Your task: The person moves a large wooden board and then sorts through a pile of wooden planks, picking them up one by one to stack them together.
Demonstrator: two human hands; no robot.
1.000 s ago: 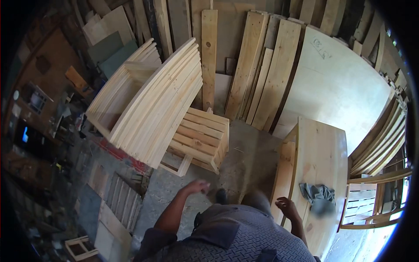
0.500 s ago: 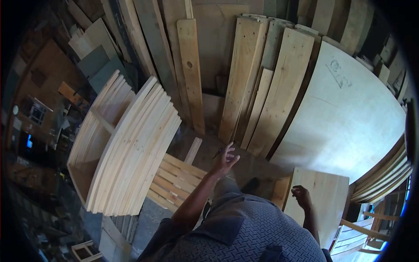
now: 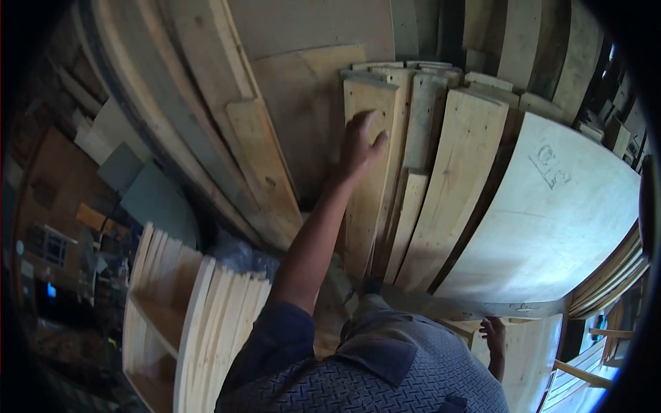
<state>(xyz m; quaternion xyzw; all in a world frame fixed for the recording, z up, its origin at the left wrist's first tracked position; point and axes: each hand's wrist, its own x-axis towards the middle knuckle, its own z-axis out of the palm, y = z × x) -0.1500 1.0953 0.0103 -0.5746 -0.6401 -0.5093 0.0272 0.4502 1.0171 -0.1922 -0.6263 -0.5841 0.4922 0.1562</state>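
Note:
My left hand (image 3: 361, 146) is stretched forward over the upper part of a knotty wooden plank (image 3: 365, 206) that leans upright against the wall. Its thumb stands apart from the fingers, which are slightly bent and overlap the plank in this view. Low on the right, my right hand (image 3: 494, 336) hangs by my side, fingers loosely apart, in front of a pale wooden panel (image 3: 530, 351). Beside the first plank lean a shorter narrow board (image 3: 407, 220) and a wider plank (image 3: 458, 186).
A large whitish sheet (image 3: 533, 220) with pencil marks leans at the right. Stacked pale boards (image 3: 220, 330) stand at lower left. Long boards (image 3: 200, 89) lean behind my left arm, near a plank with a knot hole (image 3: 265, 165). A cluttered work area lies at far left.
My left hand has moved forward and up, from near the floor to the leaning plank's upper part. My view has shifted closer to the leaning boards. My right hand stays low at my side.

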